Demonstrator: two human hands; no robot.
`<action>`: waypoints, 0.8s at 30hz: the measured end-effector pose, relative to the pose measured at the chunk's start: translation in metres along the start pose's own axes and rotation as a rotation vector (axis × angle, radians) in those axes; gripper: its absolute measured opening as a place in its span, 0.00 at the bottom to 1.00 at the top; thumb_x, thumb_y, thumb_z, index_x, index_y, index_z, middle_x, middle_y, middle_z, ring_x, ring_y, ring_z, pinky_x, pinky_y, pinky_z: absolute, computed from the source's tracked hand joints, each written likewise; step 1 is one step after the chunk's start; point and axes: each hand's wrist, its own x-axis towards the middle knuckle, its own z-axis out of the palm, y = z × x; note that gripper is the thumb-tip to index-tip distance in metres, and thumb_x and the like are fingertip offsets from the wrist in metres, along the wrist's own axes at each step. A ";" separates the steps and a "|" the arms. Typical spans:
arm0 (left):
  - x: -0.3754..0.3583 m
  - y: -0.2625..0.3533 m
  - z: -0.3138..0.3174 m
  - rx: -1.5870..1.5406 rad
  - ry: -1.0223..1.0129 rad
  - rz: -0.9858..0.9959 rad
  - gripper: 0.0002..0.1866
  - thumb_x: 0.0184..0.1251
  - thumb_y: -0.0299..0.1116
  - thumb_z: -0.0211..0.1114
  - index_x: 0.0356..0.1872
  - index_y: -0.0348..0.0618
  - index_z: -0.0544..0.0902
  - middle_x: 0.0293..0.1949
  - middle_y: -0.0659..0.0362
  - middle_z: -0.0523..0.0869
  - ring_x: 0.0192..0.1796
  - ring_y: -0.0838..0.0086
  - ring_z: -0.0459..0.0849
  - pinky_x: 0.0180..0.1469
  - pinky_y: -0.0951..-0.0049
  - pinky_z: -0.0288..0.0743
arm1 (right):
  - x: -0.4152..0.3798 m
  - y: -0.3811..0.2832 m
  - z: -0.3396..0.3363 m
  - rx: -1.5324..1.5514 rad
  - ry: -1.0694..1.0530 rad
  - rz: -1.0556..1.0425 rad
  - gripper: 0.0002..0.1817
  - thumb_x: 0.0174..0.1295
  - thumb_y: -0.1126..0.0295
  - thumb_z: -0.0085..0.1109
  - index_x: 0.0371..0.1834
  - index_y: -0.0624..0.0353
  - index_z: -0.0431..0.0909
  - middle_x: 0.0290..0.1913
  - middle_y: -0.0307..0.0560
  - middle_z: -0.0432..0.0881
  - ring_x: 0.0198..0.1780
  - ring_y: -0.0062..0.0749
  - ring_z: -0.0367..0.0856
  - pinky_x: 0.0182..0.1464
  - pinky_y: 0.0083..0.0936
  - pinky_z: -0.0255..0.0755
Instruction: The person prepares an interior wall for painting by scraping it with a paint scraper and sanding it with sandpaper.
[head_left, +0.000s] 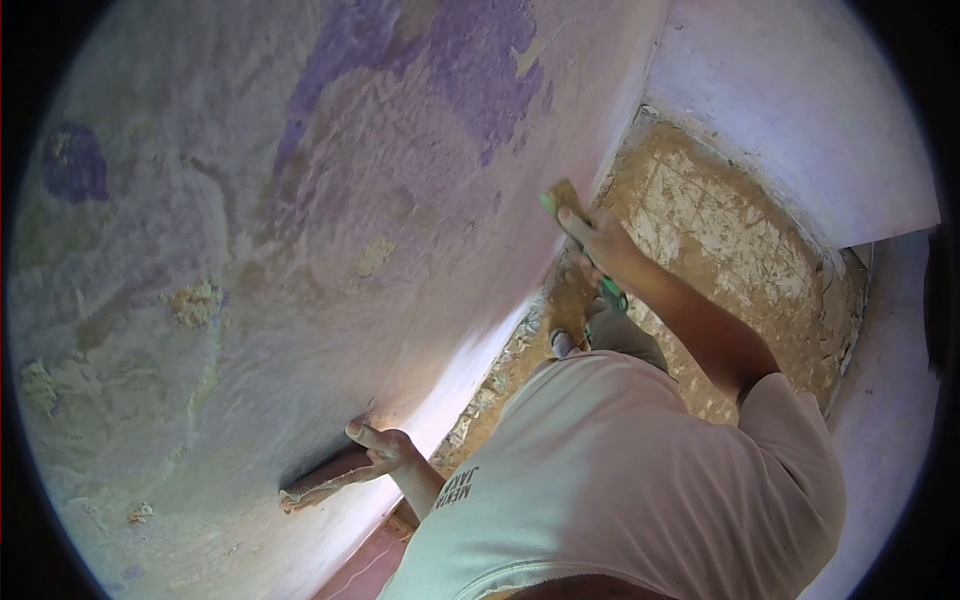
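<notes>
My right hand (603, 243) is closed around the green handle of a scraper (563, 197), whose flat, dirty blade points up and left near the wall. At the lower left, my left hand (365, 462) has its fingers stretched out and its thumb apart, close to or against the wall (300, 330); exact contact is hard to tell. It holds nothing that I can see. The wall is patchy, with purple paint areas (480, 60) and rough, pale spots (195, 303).
Below lies a brown floor (700, 230) with whitish marks and debris along its edges. A pale second wall (800, 110) meets the first one in a corner at the upper right. My feet and trouser leg (625, 335) are beside the wall base.
</notes>
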 end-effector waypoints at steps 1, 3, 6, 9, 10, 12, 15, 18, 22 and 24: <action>0.000 -0.001 0.000 0.006 0.005 0.007 0.46 0.70 0.61 0.47 0.76 0.39 0.41 0.77 0.46 0.38 0.78 0.51 0.31 0.74 0.40 0.27 | 0.003 -0.026 -0.001 -0.002 -0.021 -0.032 0.20 0.70 0.49 0.51 0.32 0.54 0.69 0.15 0.33 0.66 0.10 0.15 0.61 0.12 0.17 0.58; -0.001 0.000 0.000 0.014 0.012 0.025 0.46 0.71 0.61 0.46 0.76 0.39 0.41 0.77 0.46 0.38 0.78 0.51 0.31 0.74 0.40 0.27 | 0.010 -0.065 0.008 0.038 -0.022 -0.128 0.20 0.71 0.49 0.51 0.31 0.54 0.68 0.14 0.34 0.66 0.10 0.15 0.62 0.12 0.17 0.58; 0.000 0.001 0.001 0.027 0.025 0.039 0.46 0.71 0.61 0.46 0.76 0.38 0.41 0.77 0.45 0.38 0.78 0.51 0.31 0.74 0.40 0.28 | 0.010 -0.052 -0.001 0.030 -0.073 -0.107 0.20 0.71 0.50 0.51 0.30 0.54 0.68 0.14 0.33 0.65 0.09 0.16 0.62 0.12 0.17 0.58; 0.003 0.004 0.003 0.042 0.030 0.053 0.46 0.71 0.61 0.45 0.76 0.38 0.41 0.77 0.45 0.38 0.78 0.51 0.31 0.74 0.41 0.28 | 0.007 -0.028 -0.016 -0.014 -0.095 -0.046 0.19 0.71 0.51 0.51 0.31 0.55 0.69 0.13 0.33 0.65 0.10 0.16 0.62 0.12 0.18 0.58; 0.002 0.005 0.003 0.052 0.034 0.055 0.45 0.71 0.60 0.45 0.76 0.38 0.41 0.77 0.45 0.38 0.78 0.51 0.32 0.74 0.41 0.28 | 0.013 -0.028 -0.018 -0.032 -0.095 -0.053 0.18 0.71 0.52 0.50 0.32 0.55 0.69 0.14 0.33 0.66 0.10 0.16 0.62 0.12 0.18 0.58; 0.003 0.006 0.001 0.049 0.038 0.058 0.45 0.71 0.60 0.45 0.76 0.37 0.41 0.77 0.45 0.38 0.78 0.51 0.32 0.74 0.41 0.28 | 0.019 -0.038 -0.020 -0.069 -0.088 -0.062 0.18 0.72 0.53 0.50 0.34 0.56 0.71 0.14 0.33 0.66 0.10 0.16 0.62 0.12 0.18 0.58; 0.002 0.011 0.000 0.057 0.037 0.061 0.45 0.71 0.60 0.45 0.76 0.37 0.41 0.77 0.45 0.38 0.78 0.51 0.32 0.74 0.41 0.28 | 0.020 -0.077 -0.008 0.037 -0.146 -0.196 0.17 0.73 0.55 0.49 0.35 0.57 0.72 0.14 0.34 0.66 0.10 0.16 0.62 0.12 0.18 0.58; 0.002 0.014 0.002 0.074 0.043 0.068 0.45 0.72 0.60 0.44 0.75 0.37 0.41 0.77 0.45 0.38 0.78 0.51 0.32 0.74 0.42 0.29 | 0.011 -0.068 -0.016 0.025 -0.156 -0.209 0.16 0.71 0.56 0.52 0.33 0.57 0.71 0.14 0.32 0.66 0.12 0.14 0.62 0.12 0.18 0.57; 0.003 0.017 0.005 0.085 0.048 0.074 0.45 0.72 0.60 0.43 0.75 0.36 0.41 0.77 0.45 0.39 0.78 0.51 0.33 0.74 0.42 0.29 | 0.013 -0.051 -0.025 0.004 -0.178 -0.139 0.15 0.72 0.56 0.51 0.34 0.57 0.71 0.15 0.32 0.66 0.12 0.14 0.62 0.12 0.19 0.58; 0.003 0.018 0.004 0.090 0.047 0.076 0.45 0.72 0.60 0.43 0.75 0.36 0.41 0.77 0.45 0.39 0.78 0.51 0.33 0.74 0.42 0.29 | 0.019 -0.068 -0.020 0.012 -0.199 -0.181 0.15 0.72 0.57 0.51 0.34 0.57 0.71 0.15 0.32 0.66 0.12 0.15 0.62 0.12 0.19 0.58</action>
